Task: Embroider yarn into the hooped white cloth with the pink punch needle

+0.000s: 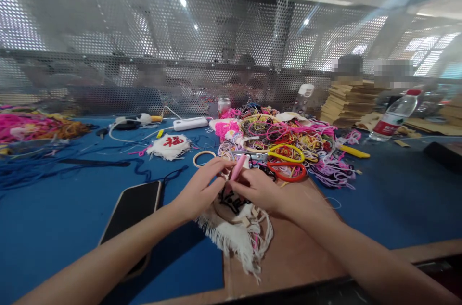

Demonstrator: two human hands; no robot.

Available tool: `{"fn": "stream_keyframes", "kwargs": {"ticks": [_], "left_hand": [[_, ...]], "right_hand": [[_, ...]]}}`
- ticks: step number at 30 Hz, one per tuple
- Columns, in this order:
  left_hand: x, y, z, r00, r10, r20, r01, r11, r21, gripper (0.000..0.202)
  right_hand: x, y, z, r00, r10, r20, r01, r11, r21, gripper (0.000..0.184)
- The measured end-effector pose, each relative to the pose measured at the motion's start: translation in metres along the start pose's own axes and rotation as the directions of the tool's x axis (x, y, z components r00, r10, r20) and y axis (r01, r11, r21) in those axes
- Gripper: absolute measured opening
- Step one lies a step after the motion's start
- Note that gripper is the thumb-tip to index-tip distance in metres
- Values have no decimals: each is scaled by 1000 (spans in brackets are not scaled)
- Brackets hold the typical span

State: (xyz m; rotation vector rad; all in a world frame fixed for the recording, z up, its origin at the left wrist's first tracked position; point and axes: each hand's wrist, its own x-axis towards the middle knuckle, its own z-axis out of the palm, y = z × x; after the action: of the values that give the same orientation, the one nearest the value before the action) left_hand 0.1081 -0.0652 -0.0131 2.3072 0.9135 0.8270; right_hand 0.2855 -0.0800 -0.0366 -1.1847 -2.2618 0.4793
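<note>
A round embroidery hoop [231, 206] with white fringed cloth and black stitching lies on a brown board [288, 252] in front of me. My left hand [202, 189] rests on the hoop's left edge, fingers curled on the hoop and cloth. My right hand [258, 189] is closed round a pink punch needle tool [237, 168], whose tip points down into the cloth. The two hands almost touch above the hoop.
A dark phone [132, 213] lies left on the blue table [390, 199]. Behind are a tangled heap of coloured yarn [288, 134], yellow and red hoops [287, 160], a finished white patch with red stitching [169, 145], a small wooden ring [204, 158], a water bottle [395, 115], stacked boards [346, 100].
</note>
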Motion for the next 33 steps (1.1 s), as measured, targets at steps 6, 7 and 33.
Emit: {"fn": "stream_keyframes", "kwargs": {"ticks": [6, 7, 33], "left_hand": [[0, 13, 5, 999, 18, -27, -21, 990, -138, 26], [0, 13, 5, 999, -2, -42, -4, 989, -148, 24], [-7, 9, 4, 993, -79, -91, 53, 965, -258, 21]], "right_hand": [[4, -8, -1, 999, -22, -28, 21, 999, -28, 14], [4, -8, -1, 999, -13, -33, 11, 998, -63, 14], [-18, 76, -76, 977, 213, -25, -141, 547, -825, 28]]}}
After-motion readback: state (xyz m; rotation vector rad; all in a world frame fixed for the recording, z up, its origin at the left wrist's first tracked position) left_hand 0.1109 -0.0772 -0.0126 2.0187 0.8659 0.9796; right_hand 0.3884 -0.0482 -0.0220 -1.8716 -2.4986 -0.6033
